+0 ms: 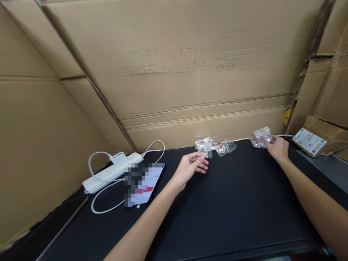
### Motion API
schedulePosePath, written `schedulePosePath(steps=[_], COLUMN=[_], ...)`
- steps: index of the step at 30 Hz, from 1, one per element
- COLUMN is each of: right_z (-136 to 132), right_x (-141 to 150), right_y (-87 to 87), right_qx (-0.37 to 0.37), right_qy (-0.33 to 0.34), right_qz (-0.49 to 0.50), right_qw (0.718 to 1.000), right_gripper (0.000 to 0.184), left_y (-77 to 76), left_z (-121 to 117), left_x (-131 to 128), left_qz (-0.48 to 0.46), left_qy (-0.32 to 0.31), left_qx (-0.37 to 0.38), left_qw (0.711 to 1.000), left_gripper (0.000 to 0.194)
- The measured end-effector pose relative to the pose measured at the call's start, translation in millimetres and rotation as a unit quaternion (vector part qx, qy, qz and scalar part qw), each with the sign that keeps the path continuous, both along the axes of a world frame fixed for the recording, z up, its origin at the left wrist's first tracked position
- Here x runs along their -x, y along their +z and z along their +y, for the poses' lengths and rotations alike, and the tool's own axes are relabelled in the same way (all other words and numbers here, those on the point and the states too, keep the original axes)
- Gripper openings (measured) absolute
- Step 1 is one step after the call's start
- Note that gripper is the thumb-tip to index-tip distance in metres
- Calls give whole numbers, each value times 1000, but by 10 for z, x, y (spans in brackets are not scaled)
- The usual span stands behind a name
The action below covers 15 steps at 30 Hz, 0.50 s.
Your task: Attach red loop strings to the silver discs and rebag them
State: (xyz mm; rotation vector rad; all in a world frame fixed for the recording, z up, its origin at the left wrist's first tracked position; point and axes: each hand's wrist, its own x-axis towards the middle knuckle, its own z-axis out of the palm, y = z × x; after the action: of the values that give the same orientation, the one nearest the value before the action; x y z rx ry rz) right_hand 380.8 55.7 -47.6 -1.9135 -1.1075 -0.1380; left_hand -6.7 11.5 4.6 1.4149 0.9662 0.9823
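Observation:
At the back right, my right hand (277, 148) pinches a small clear plastic packet (261, 134) with a shiny silver part and a red spot inside. Another such packet (255, 144) lies just beneath it on the black table. My left hand (191, 167) is held over the middle of the table, fingers loosely bent and apart, with nothing visible in it. Just beyond its fingertips is a cluster of clear packets (202, 144) with red-marked pieces. One more packet (221, 148) lies to the right of that cluster. What exactly the pieces are is too small to tell.
A white power strip (103, 176) with a plugged-in charger (119, 158) and looping white cables lies at the left. Beside it is a phone (148, 185), partly blurred out. Cardboard walls (190, 72) enclose the table. A labelled cardboard box (333, 136) stands at right.

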Motion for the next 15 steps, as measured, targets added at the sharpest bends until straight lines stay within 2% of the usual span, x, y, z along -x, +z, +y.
schedulePosePath(steps=[2, 7, 10, 15], right_z=[-10, -48, -86, -126], right_x=[22, 97, 135, 189], right_y=[-4, 46, 87, 131], right_qx=[30, 72, 59, 24], right_qy=[-24, -38, -39, -43], right_qz=[-61, -67, -70, -117], right_qw=[997, 994, 995, 992], right_gripper=[41, 52, 55, 46], left_y=[-29, -77, -79, -84], left_z=[9, 22, 24, 27], left_x=[-2, -21, -30, -42], left_qz=[5, 30, 48, 80], left_qy=[-2, 3, 12, 21], left_qx=[1, -4, -15, -49], left_qw=[1000, 1000, 999, 995], left_gripper=[32, 30, 29, 27])
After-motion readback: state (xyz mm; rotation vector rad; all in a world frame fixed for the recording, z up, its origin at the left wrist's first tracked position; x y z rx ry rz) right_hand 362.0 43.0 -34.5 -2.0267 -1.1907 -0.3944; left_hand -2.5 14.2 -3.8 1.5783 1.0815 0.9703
